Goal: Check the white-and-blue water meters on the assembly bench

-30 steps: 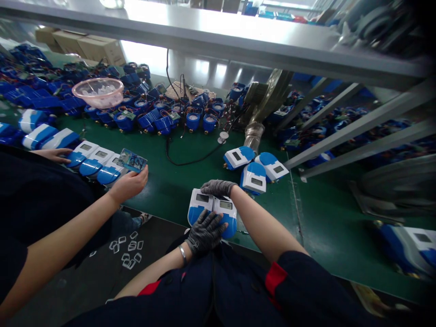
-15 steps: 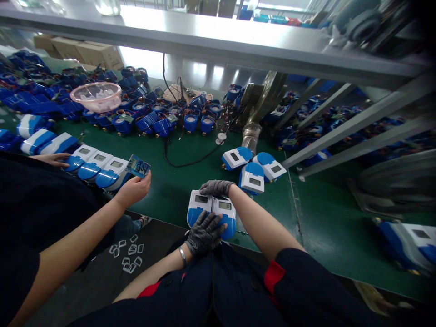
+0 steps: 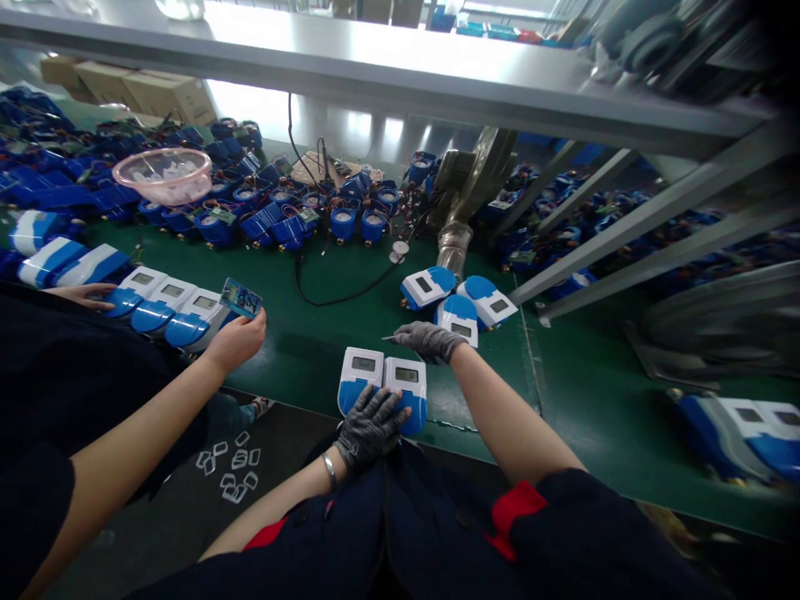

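Two white-and-blue meters (image 3: 382, 372) with small displays lie side by side at the near edge of the green mat (image 3: 300, 350). My gloved left hand (image 3: 370, 425) lies over their blue near ends, fingers spread and pressing on them. My gloved right hand (image 3: 430, 340) hovers just beyond the meters' far right corner, closed around a thin pointed tool (image 3: 388, 337) whose tip sticks out to the left. Three more meters (image 3: 459, 300) lie in a cluster right behind that hand.
At the left a co-worker's hand (image 3: 237, 337) holds a circuit board (image 3: 241, 297) beside a row of meters (image 3: 162, 296). A pink bowl (image 3: 163, 173) tops a heap of blue meter bodies (image 3: 281, 217). Slanted metal rails (image 3: 625, 242) cross the right; a shelf (image 3: 406, 62) runs overhead.
My right hand has lifted off the far edge of the two meters and moved slightly right and away, its thin tool now showing. My left hand stays on them.
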A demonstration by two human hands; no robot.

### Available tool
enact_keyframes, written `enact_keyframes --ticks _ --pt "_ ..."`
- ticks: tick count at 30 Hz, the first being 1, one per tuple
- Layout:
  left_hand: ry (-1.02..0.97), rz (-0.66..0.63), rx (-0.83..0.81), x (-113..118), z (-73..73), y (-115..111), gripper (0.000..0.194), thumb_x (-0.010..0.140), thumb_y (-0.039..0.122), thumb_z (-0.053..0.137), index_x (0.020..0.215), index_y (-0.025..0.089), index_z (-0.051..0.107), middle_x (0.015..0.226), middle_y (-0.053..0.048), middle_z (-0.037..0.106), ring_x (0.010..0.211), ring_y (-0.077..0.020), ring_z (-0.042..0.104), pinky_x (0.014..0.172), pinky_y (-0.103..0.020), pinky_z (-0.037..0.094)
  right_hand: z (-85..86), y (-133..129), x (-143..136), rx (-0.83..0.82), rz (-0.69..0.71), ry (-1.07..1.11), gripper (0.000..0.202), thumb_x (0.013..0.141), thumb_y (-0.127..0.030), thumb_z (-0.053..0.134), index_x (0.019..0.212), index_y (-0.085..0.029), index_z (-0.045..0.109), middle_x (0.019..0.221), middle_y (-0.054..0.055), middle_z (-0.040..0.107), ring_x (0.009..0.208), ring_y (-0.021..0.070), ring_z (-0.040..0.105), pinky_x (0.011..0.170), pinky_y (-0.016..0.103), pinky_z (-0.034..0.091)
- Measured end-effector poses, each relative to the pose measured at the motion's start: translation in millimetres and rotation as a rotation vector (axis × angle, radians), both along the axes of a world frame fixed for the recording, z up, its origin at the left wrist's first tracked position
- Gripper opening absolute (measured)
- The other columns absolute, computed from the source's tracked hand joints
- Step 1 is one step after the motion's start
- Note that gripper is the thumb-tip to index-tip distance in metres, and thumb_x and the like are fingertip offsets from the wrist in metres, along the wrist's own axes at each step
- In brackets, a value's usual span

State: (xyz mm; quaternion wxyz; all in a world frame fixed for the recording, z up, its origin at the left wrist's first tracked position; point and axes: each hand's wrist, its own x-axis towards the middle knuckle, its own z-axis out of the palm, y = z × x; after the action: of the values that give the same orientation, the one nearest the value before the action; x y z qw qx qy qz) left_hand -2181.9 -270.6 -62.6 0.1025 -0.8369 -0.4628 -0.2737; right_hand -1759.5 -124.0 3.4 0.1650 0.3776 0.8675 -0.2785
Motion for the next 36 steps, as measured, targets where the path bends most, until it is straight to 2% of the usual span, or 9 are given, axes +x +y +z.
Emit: enact_keyframes --ticks 3,7,9,11,13,16,19,23,36 --pt "-0.086 -0.051 -0.048 -5.8 0.0 26.8 0.035 0.089 0.028 0.03 0.072 0.016 0.058 0.068 -0.004 0.062 0.09 -0.0196 0.069 0.089 -0.04 0.057 -2.4 -5.6 29.5 -0.06 -0.013 -0.028 0.032 0.09 -0.018 0.057 0.117 -0.02 0.074 0.121 0.012 0.071 0.114 0.0293 0.065 0.101 0.039 0.05" --pt "-0.213 -0.079 -0.111 -14.0 32.0 68.7 0.051 0.094 0.044 0.021 0.061 0.018 0.051 0.06 0.002 0.055 0.079 -0.0138 0.066 0.089 -0.034 0.055 -11.8 -13.4 46.9 -0.2 -0.039 0.036 0.034 0.093 -0.026 0.054 0.121 -0.021 0.072 0.123 0.007 0.071 0.115 0.0233 0.065 0.102 0.033 0.049" --pt "-0.265 -0.063 -0.124 1.6 50.0 71.9 0.058 0.098 0.044 0.016 0.071 0.014 0.059 0.072 0.001 0.062 0.086 -0.0135 0.067 0.095 -0.038 0.053 -16.8 -13.0 47.7 -0.284 -0.083 0.07 0.035 0.094 -0.031 0.055 0.123 -0.019 0.071 0.124 0.007 0.071 0.114 0.0226 0.065 0.102 0.032 0.049" --pt "-0.301 -0.04 -0.124 46.0 54.5 53.2 0.054 0.101 0.045 0.024 0.096 0.012 0.066 0.101 -0.005 0.069 0.102 -0.0164 0.066 0.104 -0.044 0.048 -21.1 -11.1 45.6 -0.336 -0.13 0.086 0.04 0.093 -0.036 0.057 0.126 -0.017 0.069 0.125 0.008 0.07 0.112 0.0225 0.065 0.101 0.031 0.049" --pt "-0.301 -0.03 -0.119 117.6 38.4 15.9 0.034 0.099 0.045 0.045 0.113 0.023 0.067 0.128 -0.009 0.065 0.118 -0.02 0.061 0.109 -0.046 0.044 -24.4 -9.5 42.4 -0.354 -0.155 0.094 0.043 0.092 -0.038 0.058 0.128 -0.016 0.067 0.126 0.009 0.07 0.111 0.0224 0.066 0.098 0.03 0.05" --pt "-0.235 -0.073 -0.109 236.2 -14.1 -45.9 0.035 0.09 0.042 0.061 0.123 0.033 0.067 0.135 -0.003 0.063 0.124 -0.021 0.058 0.114 -0.041 0.04 -27.0 -8.8 38.9 -0.366 -0.145 0.097 0.041 0.091 -0.038 0.059 0.125 -0.015 0.069 0.122 0.01 0.071 0.107 0.0225 0.067 0.093 0.029 0.052" --pt "-0.115 0.002 -0.019 304.8 -63.0 -79.1 0.054 0.089 0.043 0.062 0.141 0.029 0.056 0.15 -0.007 0.051 0.141 -0.028 0.042 0.122 -0.052 0.025 -26.6 -9.2 38.1 -0.371 -0.128 0.108 0.036 0.09 -0.036 0.059 0.117 -0.016 0.073 0.116 0.008 0.074 0.105 0.0224 0.067 0.091 0.029 0.052" --pt "-0.044 0.037 -0.029 309.4 -83.5 -80.8 0.061 0.09 0.046 0.061 0.148 0.031 0.048 0.157 -0.005 0.041 0.147 -0.0288 0.033 0.124 -0.054 0.021 -24.9 -11.4 38.1 -0.367 -0.107 0.114 0.034 0.091 -0.035 0.059 0.114 -0.016 0.074 0.111 0.008 0.075 0.103 0.0221 0.067 0.091 0.03 0.052" --pt "-0.061 0.035 -0.004 306.1 -74.2 -78.0 0.056 0.09 0.044 0.062 0.143 0.029 0.054 0.153 -0.006 0.047 0.143 -0.0296 0.039 0.124 -0.054 0.019 -9.9 -0.3 54.0 -0.063 -0.266 0.21 0.043 0.098 -0.027 0.046 0.139 -0.02 0.059 0.14 0.011 0.06 0.13 0.0264 0.054 0.109 0.038 0.044"
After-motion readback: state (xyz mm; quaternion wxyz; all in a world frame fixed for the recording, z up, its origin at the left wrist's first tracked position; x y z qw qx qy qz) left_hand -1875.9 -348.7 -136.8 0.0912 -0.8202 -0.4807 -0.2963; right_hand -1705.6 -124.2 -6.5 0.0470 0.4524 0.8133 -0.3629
